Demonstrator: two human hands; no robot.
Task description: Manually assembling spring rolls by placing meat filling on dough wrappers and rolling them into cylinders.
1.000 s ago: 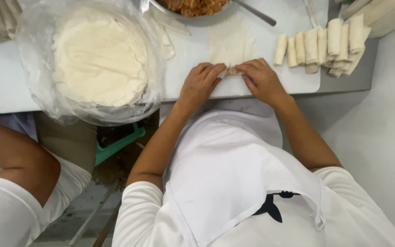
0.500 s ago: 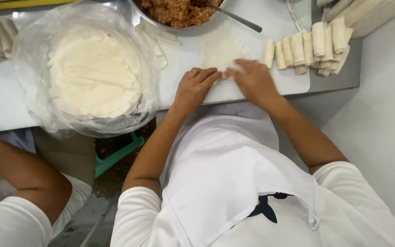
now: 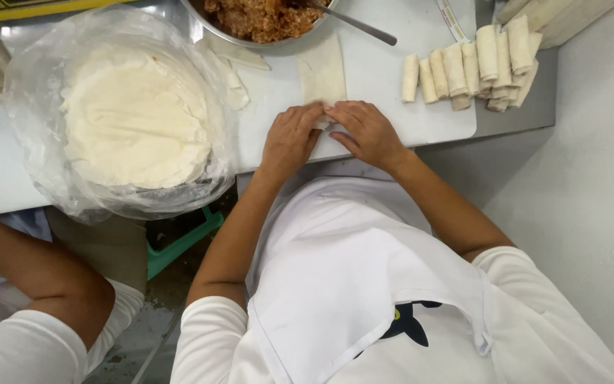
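Note:
My left hand [image 3: 291, 137] and my right hand [image 3: 367, 131] lie side by side on a white cutting board [image 3: 392, 107], fingertips pressed onto the near end of a thin pale wrapper [image 3: 323, 75]. The wrapper stretches away from my fingers toward a metal bowl [image 3: 264, 21] of reddish-brown minced filling with a spoon [image 3: 353, 23] resting in it. What sits under my fingers is hidden.
Several finished white rolls [image 3: 474, 64] lie stacked at the board's right end. A stack of round wrappers [image 3: 133, 117] sits in a clear plastic bag at left. Another person's arm [image 3: 30, 270] is at lower left. Torn wrapper scraps [image 3: 232, 71] lie near the bowl.
The view has shifted slightly; my hands stay together on the wrapper's near end, fingers curled a little further over it. Nothing else has moved.

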